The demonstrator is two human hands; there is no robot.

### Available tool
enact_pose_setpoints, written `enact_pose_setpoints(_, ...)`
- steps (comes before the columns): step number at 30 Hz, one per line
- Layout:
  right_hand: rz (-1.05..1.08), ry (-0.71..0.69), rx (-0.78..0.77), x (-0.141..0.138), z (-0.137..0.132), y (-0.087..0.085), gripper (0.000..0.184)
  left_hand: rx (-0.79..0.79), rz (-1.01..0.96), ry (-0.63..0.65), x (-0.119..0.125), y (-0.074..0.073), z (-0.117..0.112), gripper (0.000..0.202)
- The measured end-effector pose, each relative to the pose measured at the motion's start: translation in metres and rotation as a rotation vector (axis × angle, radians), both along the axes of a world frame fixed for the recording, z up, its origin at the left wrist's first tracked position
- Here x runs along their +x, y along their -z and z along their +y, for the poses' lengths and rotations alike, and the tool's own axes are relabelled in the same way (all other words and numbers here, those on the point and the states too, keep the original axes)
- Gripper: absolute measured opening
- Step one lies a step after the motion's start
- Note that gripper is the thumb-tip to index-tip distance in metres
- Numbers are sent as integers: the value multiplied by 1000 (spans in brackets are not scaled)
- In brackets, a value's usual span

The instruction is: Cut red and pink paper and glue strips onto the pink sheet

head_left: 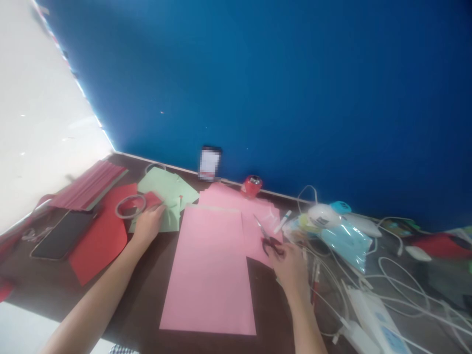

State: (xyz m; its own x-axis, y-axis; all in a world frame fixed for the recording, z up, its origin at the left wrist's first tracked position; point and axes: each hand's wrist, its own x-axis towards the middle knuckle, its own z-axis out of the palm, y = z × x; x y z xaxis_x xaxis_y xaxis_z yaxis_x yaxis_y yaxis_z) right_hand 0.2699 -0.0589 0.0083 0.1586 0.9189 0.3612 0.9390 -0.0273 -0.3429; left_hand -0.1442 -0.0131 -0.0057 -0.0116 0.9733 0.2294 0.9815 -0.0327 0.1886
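My right hand (289, 268) grips a pair of scissors (271, 244) by the dark handles, blades pointing away over pink paper. On the left, my left hand (149, 223) rests at a small red paper piece (150, 200) and light green paper (165, 184). Its fingertips are blurred, so whether they pinch anything cannot be made out. A grey ring (131, 216), like a tape roll, lies beside that hand. Between my hands is a large pink sheet (210, 275), flat on the table, overlapping more pink sheets (221, 195) behind it.
A large red sheet (101, 246), a dark phone (64, 233) and a stack of pink-red paper (90, 184) lie left. A red round object (252, 186) stands by the blue wall (258, 88). White cables (398, 280), a blue plastic packet (348, 241) and a power strip (376, 314) crowd the right.
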Motion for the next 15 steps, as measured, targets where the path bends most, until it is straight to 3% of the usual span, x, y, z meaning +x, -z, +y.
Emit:
enact_pose_setpoints(4,4,-17,34,3,0,2,33,55,-62,14,-1,2,2,31)
enact_pose_setpoints(10,13,-8,68,1,-1,3,22,195,-324,4,3,-2,1,25)
enact_pose_setpoints(15,32,-26,125,0,0,-1,24,238,-770,-93,5,1,5,21)
